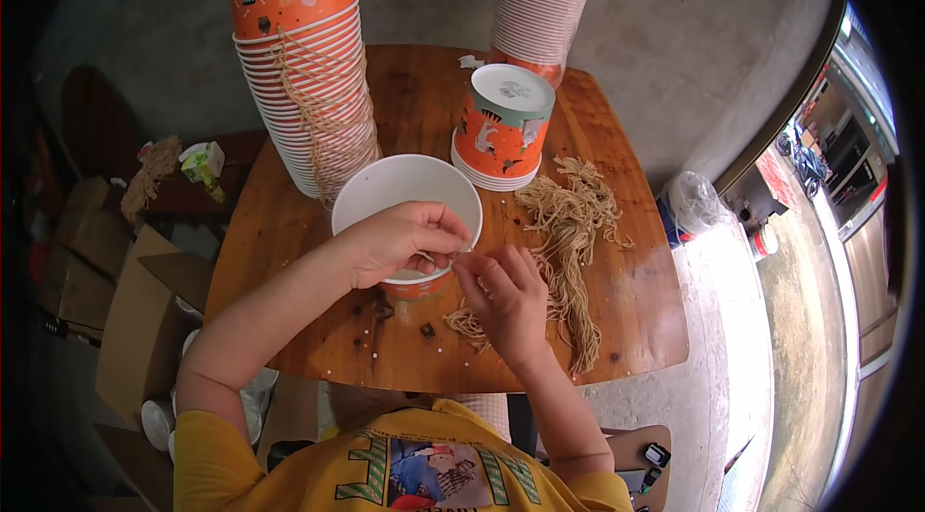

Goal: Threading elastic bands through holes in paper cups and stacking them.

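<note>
An open paper bucket [387, 186], white inside with an orange printed outside, stands upright on the wooden table in front of me. Over its near right rim, both my hands meet with fingertips almost touching. My left hand [409, 237] reaches across the bucket's mouth, its fingers closed in a pinch. From the right, my right hand [506, 298] pinches at the same spot. A thin pale bit of cord seems to show between the fingertips, though the fingers hide most of it. A loose bundle of tan cord [570, 266] lies just right of my right hand.
At the table's [631, 319] back left rises a tall stack of nested buckets [306, 117], with cords hanging down its side. Upside-down buckets [501, 131] stand behind the cord, before another tall wrapped stack [544, 1]. An open cardboard box [145, 329] sits left, below table height.
</note>
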The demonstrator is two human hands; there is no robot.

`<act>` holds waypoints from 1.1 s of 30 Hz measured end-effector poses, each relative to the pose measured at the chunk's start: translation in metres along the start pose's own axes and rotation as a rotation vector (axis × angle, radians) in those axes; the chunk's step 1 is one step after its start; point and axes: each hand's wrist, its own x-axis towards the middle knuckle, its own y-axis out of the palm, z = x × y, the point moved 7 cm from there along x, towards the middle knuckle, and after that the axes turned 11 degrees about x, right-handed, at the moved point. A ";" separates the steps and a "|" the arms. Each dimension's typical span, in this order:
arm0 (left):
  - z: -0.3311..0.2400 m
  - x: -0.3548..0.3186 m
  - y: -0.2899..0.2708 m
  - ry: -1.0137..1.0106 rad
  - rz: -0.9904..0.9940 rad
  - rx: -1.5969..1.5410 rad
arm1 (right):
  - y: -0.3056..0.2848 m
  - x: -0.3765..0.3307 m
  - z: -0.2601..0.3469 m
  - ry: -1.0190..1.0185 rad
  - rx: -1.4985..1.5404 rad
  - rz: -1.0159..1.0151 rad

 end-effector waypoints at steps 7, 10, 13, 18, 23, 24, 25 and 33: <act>0.001 -0.004 0.002 -0.037 -0.019 -0.041 | 0.005 -0.001 0.008 -0.081 -0.049 0.009; -0.001 -0.006 0.001 -0.002 -0.033 -0.064 | 0.005 -0.002 0.009 -0.068 -0.068 0.027; -0.004 -0.008 -0.002 0.051 -0.036 -0.058 | 0.003 -0.003 0.004 -0.008 -0.017 0.046; -0.002 -0.006 -0.003 0.083 -0.025 0.039 | 0.004 -0.011 -0.013 0.159 0.141 0.099; -0.011 -0.008 0.000 0.136 -0.026 0.139 | 0.000 -0.017 -0.037 0.524 0.646 0.013; -0.013 -0.009 0.002 0.137 -0.017 0.148 | 0.001 -0.015 -0.037 0.525 0.647 0.012; -0.014 -0.009 0.003 0.140 -0.006 0.158 | 0.005 -0.018 -0.042 0.694 0.927 -0.064; -0.018 -0.008 0.007 0.229 0.005 0.227 | 0.017 -0.015 -0.042 0.706 0.668 0.048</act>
